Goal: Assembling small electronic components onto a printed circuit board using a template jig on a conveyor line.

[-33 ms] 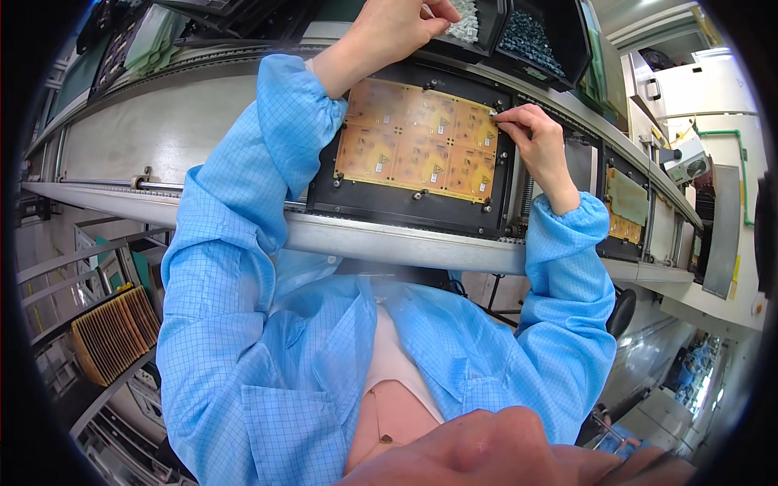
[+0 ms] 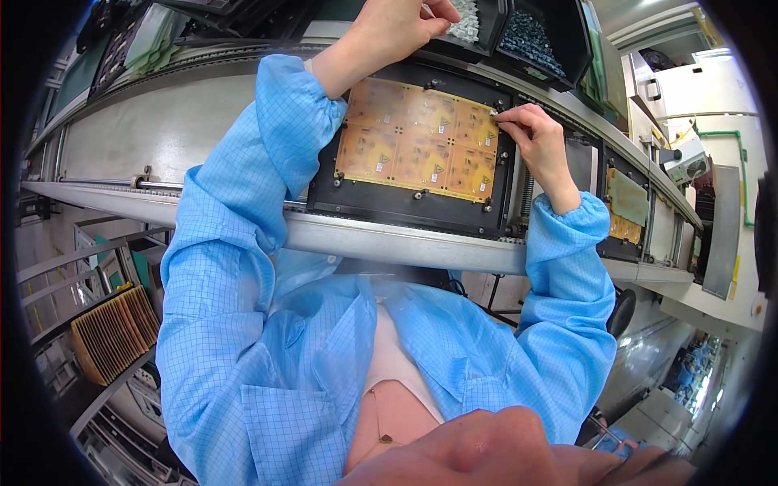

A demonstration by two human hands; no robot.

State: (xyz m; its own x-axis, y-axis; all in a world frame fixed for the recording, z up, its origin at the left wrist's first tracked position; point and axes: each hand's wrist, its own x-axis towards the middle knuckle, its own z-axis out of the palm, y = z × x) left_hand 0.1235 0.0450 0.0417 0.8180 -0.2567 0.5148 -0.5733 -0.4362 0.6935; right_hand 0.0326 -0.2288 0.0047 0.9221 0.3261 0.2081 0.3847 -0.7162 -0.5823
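An orange-yellow circuit board panel (image 2: 417, 144), divided into several sections with small warning triangles and white labels, lies in a black carrier frame (image 2: 365, 199). My right hand (image 2: 536, 144) pinches at the panel's far right corner, where a small pale part (image 2: 493, 114) shows at the fingertips. Beyond the panel, my left hand (image 2: 401, 31) is held with curled fingers beside a black bin of small white parts (image 2: 464, 23). Whatever sits between the left fingertips is too hidden to make out.
A black bin of blue-grey parts (image 2: 527, 42) stands to the right of the white ones. The carrier rests on a conveyor with a metal front rail (image 2: 389, 243). Another carrier with a board (image 2: 626, 206) is further right. A rack of upright boards (image 2: 113, 334) stands at left.
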